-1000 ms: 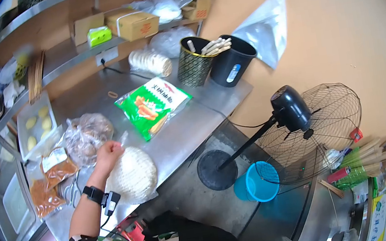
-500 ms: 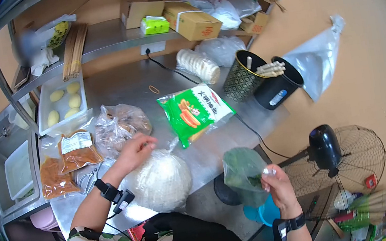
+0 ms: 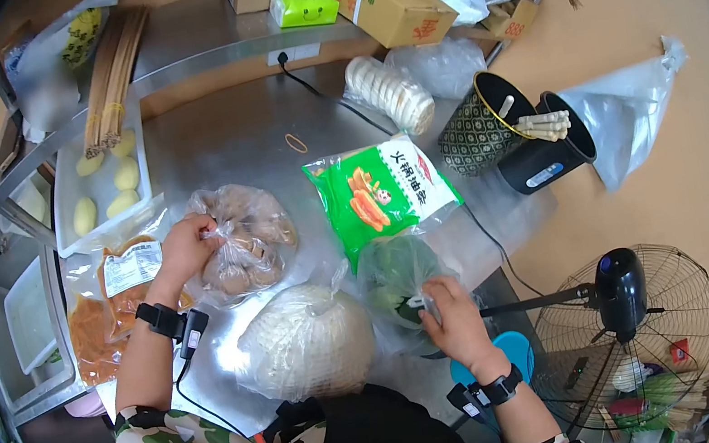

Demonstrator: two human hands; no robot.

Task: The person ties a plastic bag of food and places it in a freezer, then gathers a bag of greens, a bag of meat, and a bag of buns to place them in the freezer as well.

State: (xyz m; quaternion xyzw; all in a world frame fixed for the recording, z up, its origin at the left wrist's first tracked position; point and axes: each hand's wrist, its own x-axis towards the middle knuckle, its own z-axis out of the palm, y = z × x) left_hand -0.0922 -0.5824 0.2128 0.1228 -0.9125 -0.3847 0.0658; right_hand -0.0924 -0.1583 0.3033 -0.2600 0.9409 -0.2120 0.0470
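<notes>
My left hand (image 3: 187,251) pinches the gathered neck of a clear plastic bag (image 3: 255,259) of brown round pieces, which sits on the steel counter. In my right hand (image 3: 455,315) is the twisted top of a clear bag of green leaves (image 3: 395,279), held at the counter's front edge. Between the two lies a large knotted bag of white shreds (image 3: 308,338). Behind the leaves is a green and white food packet (image 3: 382,190). Left of my left hand are packs of orange-brown food in sauce (image 3: 135,296).
A white tray of peeled potatoes (image 3: 109,223) stands at the back left, under bundled sticks (image 3: 116,78) on the shelf. Two dark bins (image 3: 478,125) are at the right, one holding pale sticks. A wire-caged fan (image 3: 619,301) and blue bucket (image 3: 513,349) stand beyond the edge.
My left hand has moved up and left onto the neck of the bag of brown pieces. My right hand has brought the bag of leaves leftward, over to the counter.
</notes>
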